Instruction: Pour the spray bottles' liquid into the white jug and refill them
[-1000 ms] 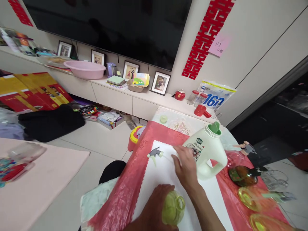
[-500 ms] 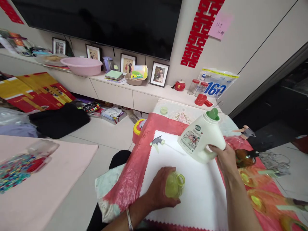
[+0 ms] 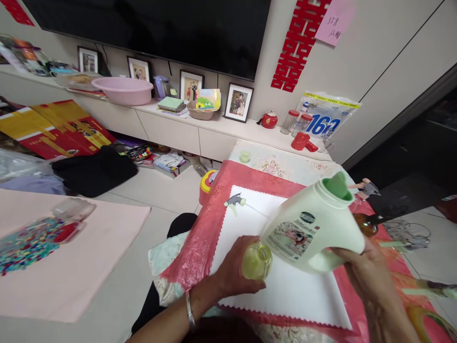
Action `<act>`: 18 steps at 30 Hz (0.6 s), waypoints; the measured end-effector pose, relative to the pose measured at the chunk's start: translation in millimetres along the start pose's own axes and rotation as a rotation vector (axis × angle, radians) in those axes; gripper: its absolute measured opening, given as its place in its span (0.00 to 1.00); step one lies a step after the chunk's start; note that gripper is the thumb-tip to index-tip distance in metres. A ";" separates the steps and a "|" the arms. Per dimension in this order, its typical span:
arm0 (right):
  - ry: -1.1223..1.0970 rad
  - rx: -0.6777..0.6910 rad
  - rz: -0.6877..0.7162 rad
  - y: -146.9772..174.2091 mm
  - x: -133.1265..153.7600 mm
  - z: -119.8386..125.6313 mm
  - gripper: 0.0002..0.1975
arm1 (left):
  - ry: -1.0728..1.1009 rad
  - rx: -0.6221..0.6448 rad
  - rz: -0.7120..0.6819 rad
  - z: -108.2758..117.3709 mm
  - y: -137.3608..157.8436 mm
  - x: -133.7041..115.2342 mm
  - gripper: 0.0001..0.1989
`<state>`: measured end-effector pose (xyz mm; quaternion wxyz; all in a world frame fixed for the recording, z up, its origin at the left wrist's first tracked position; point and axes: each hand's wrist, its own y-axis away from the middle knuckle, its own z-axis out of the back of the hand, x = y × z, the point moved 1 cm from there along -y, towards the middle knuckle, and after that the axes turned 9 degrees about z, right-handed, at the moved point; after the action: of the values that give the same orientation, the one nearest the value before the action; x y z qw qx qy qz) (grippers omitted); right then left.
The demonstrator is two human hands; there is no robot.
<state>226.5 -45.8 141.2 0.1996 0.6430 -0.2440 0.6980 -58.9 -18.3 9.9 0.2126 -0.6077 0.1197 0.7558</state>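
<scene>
My left hand (image 3: 233, 267) is wrapped round a small yellow-green see-through bottle (image 3: 256, 263), its open neck facing up toward me. In my right hand (image 3: 367, 267) is a large pale green detergent jug (image 3: 310, 224), gripped by its handle and raised above the white board. The jug's cap is off, and a green pour spout (image 3: 337, 186) shows in its mouth. The jug's lower left corner is close to the small bottle; I cannot tell whether they touch. On the white scalloped board (image 3: 250, 305) lies a grey spray trigger head (image 3: 235, 201) with its thin tube.
A pale green cap (image 3: 244, 156) sits on the flowered tablecloth (image 3: 271, 166) at the back. Along the right edge lie an amber bottle (image 3: 366, 225) and orange see-through spray bottles. A pink table (image 3: 107, 267) with colourful beads (image 3: 32, 243) stands left. Glass jars (image 3: 290, 123) stand behind.
The jug has come nearer to me, larger in view, and my right hand has moved right and closer. The small bottle stays in my left hand, its neck turned slightly more upright.
</scene>
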 end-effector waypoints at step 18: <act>0.264 0.191 0.364 105.2 22.0 8.0 0.31 | 0.222 0.083 0.087 8.4 16.7 -109.1 0.53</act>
<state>168.5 -135.6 154.7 0.0390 0.5077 -0.2606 0.8203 -55.3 -48.5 116.3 0.1901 -0.6725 0.1998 0.6868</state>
